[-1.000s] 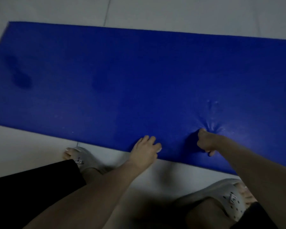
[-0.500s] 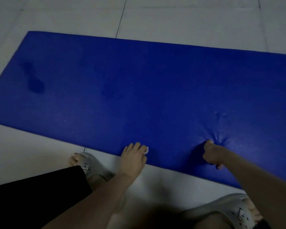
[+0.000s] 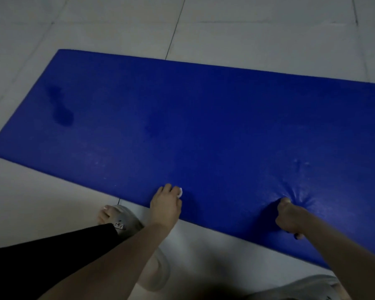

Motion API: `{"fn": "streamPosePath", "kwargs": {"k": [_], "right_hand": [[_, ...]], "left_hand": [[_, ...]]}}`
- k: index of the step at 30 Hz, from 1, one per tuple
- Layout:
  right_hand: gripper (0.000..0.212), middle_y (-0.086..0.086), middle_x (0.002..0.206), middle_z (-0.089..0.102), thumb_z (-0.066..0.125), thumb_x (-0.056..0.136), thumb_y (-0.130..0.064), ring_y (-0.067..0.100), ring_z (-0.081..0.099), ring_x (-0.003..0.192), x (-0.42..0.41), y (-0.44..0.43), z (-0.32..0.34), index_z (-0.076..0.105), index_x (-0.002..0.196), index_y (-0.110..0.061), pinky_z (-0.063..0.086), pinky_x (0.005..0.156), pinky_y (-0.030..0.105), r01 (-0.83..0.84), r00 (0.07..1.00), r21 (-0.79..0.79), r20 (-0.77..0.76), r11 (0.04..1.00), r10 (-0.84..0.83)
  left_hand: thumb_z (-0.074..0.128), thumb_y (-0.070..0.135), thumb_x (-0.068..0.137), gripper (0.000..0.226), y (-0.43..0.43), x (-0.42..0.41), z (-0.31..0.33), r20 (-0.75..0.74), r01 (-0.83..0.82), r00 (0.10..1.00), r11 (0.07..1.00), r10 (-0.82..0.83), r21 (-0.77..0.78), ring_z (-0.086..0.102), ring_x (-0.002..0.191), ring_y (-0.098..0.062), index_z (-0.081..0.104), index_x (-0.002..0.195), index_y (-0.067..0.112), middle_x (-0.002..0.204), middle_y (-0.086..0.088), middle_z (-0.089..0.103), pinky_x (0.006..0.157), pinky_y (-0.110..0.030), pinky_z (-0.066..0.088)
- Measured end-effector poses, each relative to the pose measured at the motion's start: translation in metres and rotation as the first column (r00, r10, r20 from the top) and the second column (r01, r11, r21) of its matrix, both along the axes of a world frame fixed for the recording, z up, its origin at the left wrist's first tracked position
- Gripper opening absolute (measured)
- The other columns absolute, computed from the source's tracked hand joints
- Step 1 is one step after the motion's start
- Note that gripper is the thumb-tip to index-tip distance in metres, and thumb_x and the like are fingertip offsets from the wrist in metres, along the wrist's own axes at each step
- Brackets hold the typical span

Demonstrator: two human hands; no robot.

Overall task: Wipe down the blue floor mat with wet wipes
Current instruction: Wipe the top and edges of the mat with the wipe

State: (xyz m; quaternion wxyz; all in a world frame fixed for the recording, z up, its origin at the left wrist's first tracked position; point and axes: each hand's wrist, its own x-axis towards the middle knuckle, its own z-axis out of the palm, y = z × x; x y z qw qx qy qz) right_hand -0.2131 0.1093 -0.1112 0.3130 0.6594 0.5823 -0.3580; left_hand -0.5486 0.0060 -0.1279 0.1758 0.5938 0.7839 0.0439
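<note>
So from the head cam: the blue floor mat (image 3: 204,118) is lying flat on the pale tiled floor (image 3: 268,29), running left to right. The left hand (image 3: 166,205) is curling its fingers over a white wet wipe (image 3: 179,192) and pressing it onto the mat's near edge. The right hand (image 3: 289,215) is balled into a fist, digging into the mat and making creases. A darker patch (image 3: 61,111) is showing far left.
</note>
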Motion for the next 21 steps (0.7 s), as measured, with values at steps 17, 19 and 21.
{"fn": "streamPosePath", "kwargs": {"k": [17,19,21], "right_hand": [[0.044,0.016,0.087,0.061,0.044,0.097,-0.009,0.024,0.057,0.064,0.002,0.005,-0.002,0.024,0.136,-0.003,0.052,0.056,0.033,0.079,0.997,-0.110,-0.003,0.991,-0.080],[0.033,0.012,0.095,0.058,0.051,0.095,-0.013,0.025,0.057,0.077,0.000,0.004,-0.001,0.036,0.123,-0.008,0.054,0.071,0.036,0.033,0.999,-0.007,-0.004,0.999,-0.033],[0.028,0.010,0.100,0.052,0.056,0.093,-0.018,0.025,0.052,0.086,-0.001,0.001,0.002,0.033,0.109,-0.013,0.052,0.083,0.036,0.021,1.000,0.050,0.004,0.999,-0.022]], "left_hand": [[0.048,0.026,0.105,0.025,0.041,0.001,-0.010,0.082,-0.033,0.996,0.998,0.029,0.049,0.057,0.081,-0.024,0.065,0.094,0.011,0.093,-0.007,0.061,0.074,-0.041,0.051],[0.053,0.023,0.101,0.016,0.006,0.003,-0.007,0.111,-0.033,0.993,0.999,0.037,-0.034,0.056,0.083,-0.022,0.062,0.092,0.015,0.092,-0.002,0.060,0.075,-0.041,0.051],[0.058,0.023,0.098,0.022,-0.016,0.005,-0.006,0.161,-0.133,0.975,0.983,0.152,-0.125,0.056,0.071,-0.020,0.056,0.077,0.016,0.079,-0.002,0.059,0.068,-0.041,0.052]]}}
